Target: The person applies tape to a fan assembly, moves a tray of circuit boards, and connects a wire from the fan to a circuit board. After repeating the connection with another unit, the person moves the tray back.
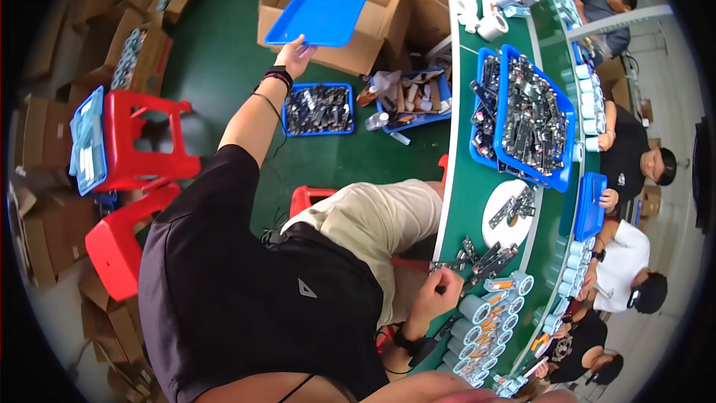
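My left hand (296, 58) stretches out to the far side and grips the near edge of a shallow blue plastic tray (321, 16). The tray hangs over an open cardboard box (377, 11), and nothing lies in it. At the workbench, my right hand (438, 297) is closed, its fingers pinching a dark narrow circuit board (446, 266) at the bench edge. More loose dark boards (491, 260) lie just beyond that hand. Beside it stand rows of light-blue cylindrical housings (477, 332) with orange parts among them.
Stacked blue bins (568, 151) full of small boards stand on the bench near a white round disc (496, 209). On the green floor sits another filled blue tray (318, 110). Red stools (142, 138) and cardboard boxes line the left. Co-workers (630, 149) sit across the bench.
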